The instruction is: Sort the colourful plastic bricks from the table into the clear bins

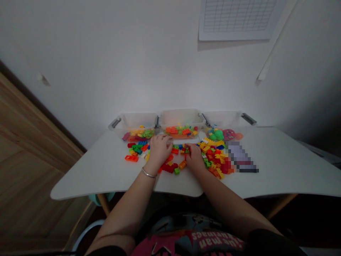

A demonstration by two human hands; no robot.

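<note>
My left hand, with a silver bangle on its wrist, is over loose toy building bricks in front of the middle bin. Its fingers are bent but apart, and I see nothing held in them; the area under the palm is hidden. To its right, my right hand has its fingers curled in, closed at a small toy brick. The grip itself is partly hidden. Between the hands lie a red-orange brick, an orange brick and a green brick.
Clear bins stand along the wall: left bin and middle bin with bricks, right bin with colourful toys. A brick pile lies right of my hands, beside a pixelated flat object. More bricks lie left on the white table.
</note>
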